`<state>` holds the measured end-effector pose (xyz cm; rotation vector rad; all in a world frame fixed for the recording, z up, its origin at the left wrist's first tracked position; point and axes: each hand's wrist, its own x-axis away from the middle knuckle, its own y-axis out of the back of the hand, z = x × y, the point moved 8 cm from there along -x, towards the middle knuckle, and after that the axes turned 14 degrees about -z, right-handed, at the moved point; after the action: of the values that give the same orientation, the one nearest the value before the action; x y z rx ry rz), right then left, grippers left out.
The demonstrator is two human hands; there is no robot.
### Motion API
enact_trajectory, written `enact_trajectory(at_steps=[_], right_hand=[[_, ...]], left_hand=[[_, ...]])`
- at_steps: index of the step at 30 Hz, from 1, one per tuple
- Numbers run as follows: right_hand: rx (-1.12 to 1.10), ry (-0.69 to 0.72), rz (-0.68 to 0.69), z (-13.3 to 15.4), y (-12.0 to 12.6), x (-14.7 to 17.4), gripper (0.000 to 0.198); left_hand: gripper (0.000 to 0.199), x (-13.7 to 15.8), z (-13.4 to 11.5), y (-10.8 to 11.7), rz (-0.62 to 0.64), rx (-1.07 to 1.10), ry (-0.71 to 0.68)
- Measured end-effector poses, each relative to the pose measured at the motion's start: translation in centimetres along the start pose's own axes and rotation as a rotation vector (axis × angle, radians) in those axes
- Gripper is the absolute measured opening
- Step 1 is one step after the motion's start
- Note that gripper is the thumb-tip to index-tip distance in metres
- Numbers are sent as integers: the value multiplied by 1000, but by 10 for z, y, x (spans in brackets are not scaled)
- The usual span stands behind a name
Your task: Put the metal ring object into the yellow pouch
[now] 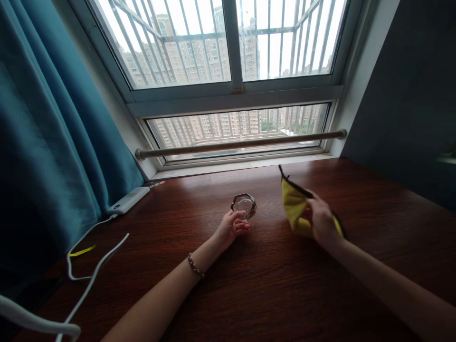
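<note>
While starting at the far left, by the teal curtain [42,142]: nothing there under either hand. Just a white power bank [128,200] lying flat on the desk [270,294] near the window sill, with white cables [92,275] trailing toward the near edge and a yellow tag [81,251] beside them, all well apart from the hands.

Further right, near the middle of the desk: left hand [230,229], beaded bracelet [195,266] on the wrist, reaching forward to a small faceted glass dish [244,205]. Fingers curled together at the dish's near rim, thumb on top, seemingly pinching it; hard to say whether lifted slightly or tilted on the wood. Looks empty, though too small to be sure.

Right again: yellow cloth [294,209] with a dark edge, bunched and held up off the desk. Right hand [322,221] closed over its lower part, fingers clamped on the fabric, one corner sticking up toward the window [231,71].

As for progress: both things taken up, one per hand, yet clearly apart, with bare wood between cloth and glass. No contact between them so far, so judged to be early, with the bringing together not yet done. No wet patch or smear visible on the desk.
</note>
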<state>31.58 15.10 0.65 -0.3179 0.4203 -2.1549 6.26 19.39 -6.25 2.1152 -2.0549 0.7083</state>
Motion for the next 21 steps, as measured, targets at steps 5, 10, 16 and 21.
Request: enact_trajectory(at_steps=[5,10,16,21], right_hand=[[16,-308,192,-84,-37,24,24],[18,-334,306,-93,-58,29,43],[270,-163,416,-95,-58,27,39],[585,43,541,-94,-64,30,33]], left_hand=[[26,6,1,-3,-23,-164,-104],[29,5,3,-8,23,-279,-187],[45,12,2,-17,179,-332,-275],[48,19,-2,-20,240,-359,-374]])
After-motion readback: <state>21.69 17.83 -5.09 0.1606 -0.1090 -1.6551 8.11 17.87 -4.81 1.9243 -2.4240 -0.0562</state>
